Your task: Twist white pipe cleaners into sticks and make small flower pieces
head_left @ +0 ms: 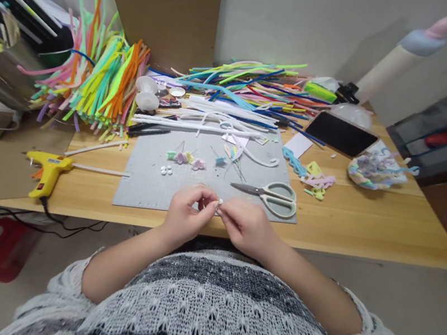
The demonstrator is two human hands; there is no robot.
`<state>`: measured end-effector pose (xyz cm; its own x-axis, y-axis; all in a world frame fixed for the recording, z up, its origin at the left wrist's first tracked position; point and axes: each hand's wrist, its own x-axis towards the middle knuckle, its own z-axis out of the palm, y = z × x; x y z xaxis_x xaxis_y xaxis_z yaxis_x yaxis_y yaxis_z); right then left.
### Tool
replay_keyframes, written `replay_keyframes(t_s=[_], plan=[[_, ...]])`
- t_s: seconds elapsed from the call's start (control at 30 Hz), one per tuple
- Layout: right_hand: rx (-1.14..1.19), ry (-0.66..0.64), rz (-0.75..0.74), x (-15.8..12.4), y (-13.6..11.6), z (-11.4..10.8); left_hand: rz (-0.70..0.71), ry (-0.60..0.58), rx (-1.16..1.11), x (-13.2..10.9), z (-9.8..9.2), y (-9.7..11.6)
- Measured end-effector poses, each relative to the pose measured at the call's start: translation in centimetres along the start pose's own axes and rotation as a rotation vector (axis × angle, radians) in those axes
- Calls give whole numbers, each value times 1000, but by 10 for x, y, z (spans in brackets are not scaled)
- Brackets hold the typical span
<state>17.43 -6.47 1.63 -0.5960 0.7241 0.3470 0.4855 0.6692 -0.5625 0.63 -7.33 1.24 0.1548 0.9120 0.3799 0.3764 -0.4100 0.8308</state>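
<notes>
My left hand point(191, 211) and my right hand point(249, 225) meet at the front edge of the grey cutting mat point(147, 192). Both are closed in a pinch around a small white piece point(220, 201) between the fingertips; its kind is too small to make out. Beyond the left hand lie several white beads point(166, 170). Farther up sit small pastel flowers point(197, 164) on thin wire stems, with a blue one point(220, 160) to their right. Scissors point(270, 195) with pale handles rest just past my right hand, blades pointing left.
A yellow glue gun point(48, 171) lies at left, its cord hanging off the table. Bundled pipe cleaners point(110, 81) stand at back left; loose white ones point(214, 116) lie behind the mat. At right are a phone point(341, 134), pastel pipe-cleaner pieces point(318, 181) and a multicoloured basket point(369, 173).
</notes>
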Motion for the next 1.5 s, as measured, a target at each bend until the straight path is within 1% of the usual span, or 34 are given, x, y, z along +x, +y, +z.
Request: replay_keyframes(t_s=[0.07,0.13,0.23,0.33,0.4,0.47,0.57,0.63,0.67,0.77,0.87,0.93,0.97,1.1,1.2,1.3,1.37,1.5], plan=[[-138,-10,-65,-3,-5,-2,17,8,41,-1,1,0],[-234,-23,-111,-4,-8,-6,46,-11,68,-2,1,0],[-236,6,-137,-4,-5,-11,89,-49,93,-2,1,0],[-26,80,-65,-1,1,-15,127,-105,91,-1,-1,0],[176,89,35,2,4,-16,129,-156,54,0,-3,1],[408,52,177,4,6,-16,101,-202,-13,1,-4,2],[792,-55,415,7,6,-11,42,-248,-164,2,-6,1],[964,-80,507,7,4,-7,-4,-235,-263,2,-5,0],[1009,-67,527,6,2,-4,-29,-212,-300,1,-4,-2],[1052,15,534,4,-5,2,-87,-124,-357,-1,-1,-5],[1046,42,545,2,-11,6,-98,-43,-341,-3,3,-6],[980,62,532,1,-12,9,-86,7,-295,-3,5,-5],[905,87,504,0,-12,10,-76,29,-271,-3,6,-5],[420,219,295,-2,-10,14,-36,110,-200,-4,11,-4],[115,235,144,-4,-6,15,3,145,-113,-4,13,-4],[-109,208,34,-6,-2,15,61,148,-27,-4,13,-5],[-213,208,-28,-7,1,15,84,141,7,-3,12,-4],[-302,236,-112,-11,6,15,82,67,46,-1,7,-3]])
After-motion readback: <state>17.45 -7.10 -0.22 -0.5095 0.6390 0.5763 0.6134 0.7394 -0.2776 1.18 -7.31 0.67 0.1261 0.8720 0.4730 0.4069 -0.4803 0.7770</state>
